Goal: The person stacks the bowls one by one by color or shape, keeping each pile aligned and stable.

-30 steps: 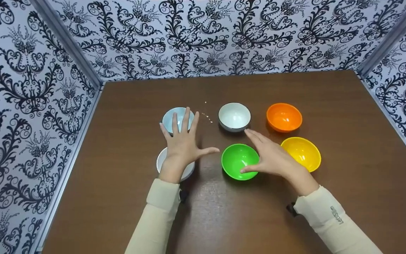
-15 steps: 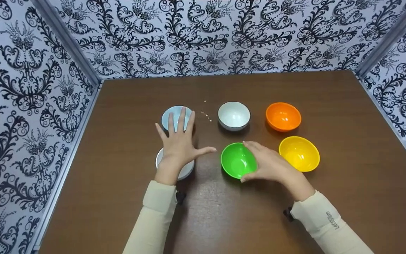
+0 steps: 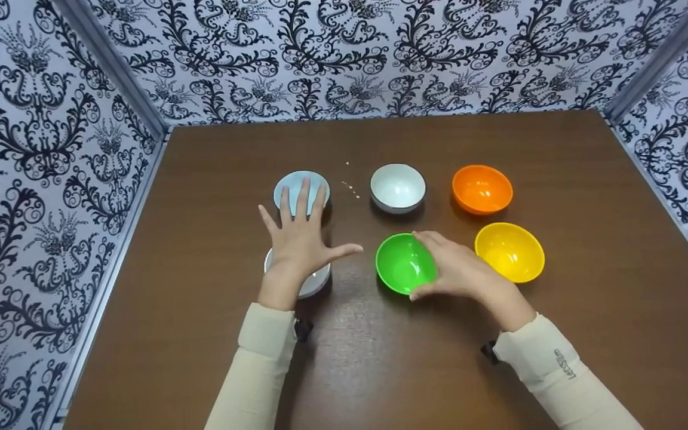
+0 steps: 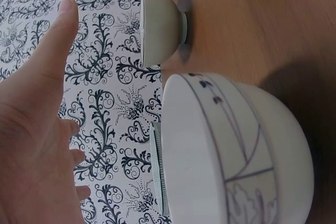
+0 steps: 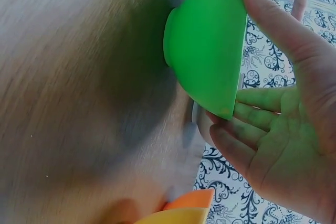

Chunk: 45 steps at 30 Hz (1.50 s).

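Note:
My right hand (image 3: pixel 460 269) spans the rim of a green bowl (image 3: pixel 401 266), thumb at the near side and fingers at the far side. In the right wrist view the thumb tip presses the rim of the green bowl (image 5: pixel 210 45), and the fingertips sit at its opposite edge. My left hand (image 3: pixel 299 248) holds nothing; its fingers are spread, palm down, above a white bowl (image 3: pixel 317 282) and overlap a light blue bowl (image 3: pixel 293 180) behind it. The left wrist view shows dark line drawings on the white bowl's side (image 4: pixel 252 156), beside the palm.
A pale grey-white bowl (image 3: pixel 398 186) stands behind the green one. An orange bowl (image 3: pixel 481 190) and a yellow bowl (image 3: pixel 508 254) are at the right. Small pale specks (image 3: pixel 351 189) lie on the brown table (image 3: pixel 374 370). Patterned walls (image 3: pixel 344 60) enclose the back and sides.
My right hand has come down and closed in from above the green bowl to its rim. The left hand has shifted slightly left, fingers still spread. The bowls keep their arrangement.

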Each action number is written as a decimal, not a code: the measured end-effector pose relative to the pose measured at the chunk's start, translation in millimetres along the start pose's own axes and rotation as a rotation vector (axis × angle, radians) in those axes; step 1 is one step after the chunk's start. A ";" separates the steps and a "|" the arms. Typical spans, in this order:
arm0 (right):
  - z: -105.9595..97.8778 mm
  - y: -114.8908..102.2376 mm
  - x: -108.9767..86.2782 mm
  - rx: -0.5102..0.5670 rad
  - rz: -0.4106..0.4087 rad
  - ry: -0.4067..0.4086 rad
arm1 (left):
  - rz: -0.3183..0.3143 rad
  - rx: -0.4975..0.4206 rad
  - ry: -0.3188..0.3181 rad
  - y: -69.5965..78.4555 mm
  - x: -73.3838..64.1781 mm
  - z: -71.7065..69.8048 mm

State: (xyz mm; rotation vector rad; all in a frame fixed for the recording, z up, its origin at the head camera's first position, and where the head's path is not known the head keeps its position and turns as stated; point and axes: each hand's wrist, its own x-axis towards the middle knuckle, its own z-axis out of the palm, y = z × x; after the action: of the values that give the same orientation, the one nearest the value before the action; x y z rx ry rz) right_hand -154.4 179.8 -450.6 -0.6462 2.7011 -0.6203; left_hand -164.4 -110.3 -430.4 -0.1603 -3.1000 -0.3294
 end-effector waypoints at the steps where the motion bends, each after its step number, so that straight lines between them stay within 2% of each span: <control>1: -0.8 0.2 -0.1 0.000 0.002 0.003 | 0.001 0.001 -0.001 0.2 0.1 -0.8; 8: -0.7 -0.7 -0.7 -0.008 -0.031 0.035 | -0.013 0.012 -0.004 -1.6 -0.6 -1.9; 19: 0.6 -1.0 0.5 0.025 -0.025 0.022 | -0.027 -0.012 -0.020 -10.0 -4.5 -0.7; 24: 1.2 -1.1 0.7 0.033 -0.021 0.012 | -0.048 -0.064 -0.014 -19.8 -11.7 -3.1; 29: 1.4 -0.4 0.4 0.035 -0.013 -0.002 | -0.091 -0.123 -0.006 -34.2 -25.5 -3.1; 38: 2.0 -0.4 -0.2 0.046 -0.020 0.009 | -0.161 -0.272 0.003 -59.2 -43.1 6.9; 45: 2.2 0.6 -0.6 0.064 -0.006 0.000 | -0.226 -0.392 -0.025 -67.5 -49.8 13.9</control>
State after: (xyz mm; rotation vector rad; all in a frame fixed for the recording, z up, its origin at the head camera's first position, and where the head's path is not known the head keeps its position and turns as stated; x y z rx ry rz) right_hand -153.2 179.9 -452.7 -0.6387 2.6686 -0.7052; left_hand -122.0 -178.1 -459.6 0.1852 -3.0416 -0.9449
